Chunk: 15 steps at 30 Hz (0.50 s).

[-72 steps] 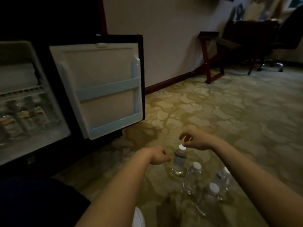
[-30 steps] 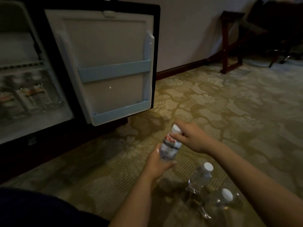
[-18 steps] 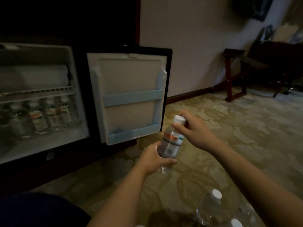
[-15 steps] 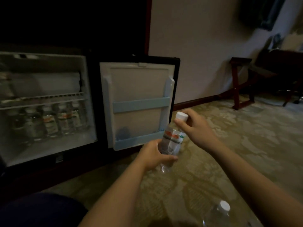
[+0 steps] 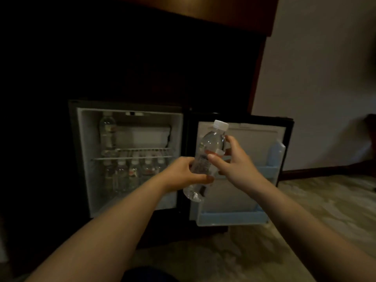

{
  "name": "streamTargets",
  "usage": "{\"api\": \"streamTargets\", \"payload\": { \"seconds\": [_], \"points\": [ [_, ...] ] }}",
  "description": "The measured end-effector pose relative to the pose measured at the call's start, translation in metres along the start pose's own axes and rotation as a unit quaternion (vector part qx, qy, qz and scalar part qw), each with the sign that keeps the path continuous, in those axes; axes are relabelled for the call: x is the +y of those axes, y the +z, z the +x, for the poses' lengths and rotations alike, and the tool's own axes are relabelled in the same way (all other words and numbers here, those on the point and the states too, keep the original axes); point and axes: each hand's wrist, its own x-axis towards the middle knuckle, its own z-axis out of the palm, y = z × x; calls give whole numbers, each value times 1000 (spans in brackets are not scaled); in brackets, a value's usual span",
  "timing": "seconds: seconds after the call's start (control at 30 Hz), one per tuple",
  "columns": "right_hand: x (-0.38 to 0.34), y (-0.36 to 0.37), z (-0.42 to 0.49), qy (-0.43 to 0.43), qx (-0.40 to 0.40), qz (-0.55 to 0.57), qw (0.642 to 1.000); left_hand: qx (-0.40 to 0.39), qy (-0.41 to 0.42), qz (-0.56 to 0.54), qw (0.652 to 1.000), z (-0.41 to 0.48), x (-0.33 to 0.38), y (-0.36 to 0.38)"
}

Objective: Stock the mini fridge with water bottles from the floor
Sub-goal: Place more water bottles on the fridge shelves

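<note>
From the head camera: a water bottle (image 5: pixel 209 157) is held upright in both hands before the open mini fridge (image 5: pixel 130 159). The left hand (image 5: pixel 183 176) wraps its fingers round the lower body; the right hand (image 5: pixel 234 163) grips the shoulder. A row of bottles (image 5: pixel 134 171) already fills the lower shelf. The carry appears underway; next comes finding a free spot, perhaps the door shelf (image 5: pixel 232 217).

Water bottle (image 5: pixel 211 143): clear, white cap (image 5: pixel 220 124), red + white label band. Mini fridge (image 5: pixel 82 159): black casing, grey-white inside; door shelves (image 5: pixel 232 218) lt blue. Carpet (image 5: pixel 325 200): beige w/ darker olive swirl pattern. Wall (image 5: pixel 325 78) off-white, skirting (image 5: pixel 317 171) dk red-brown. Cabinet (image 5: pixel 223 15) dk brown.
</note>
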Motion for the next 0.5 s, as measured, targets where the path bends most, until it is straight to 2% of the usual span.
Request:
{"api": "streamTargets", "payload": {
  "seconds": [0.2,0.5],
  "points": [
    [-26,68,45,-54,5,13,998,24,-11,54,998,-14,-18,-80],
    [-60,135,108,-119,-30,4,992,165,-1,52,985,-9,-56,-148]
  ]
}}
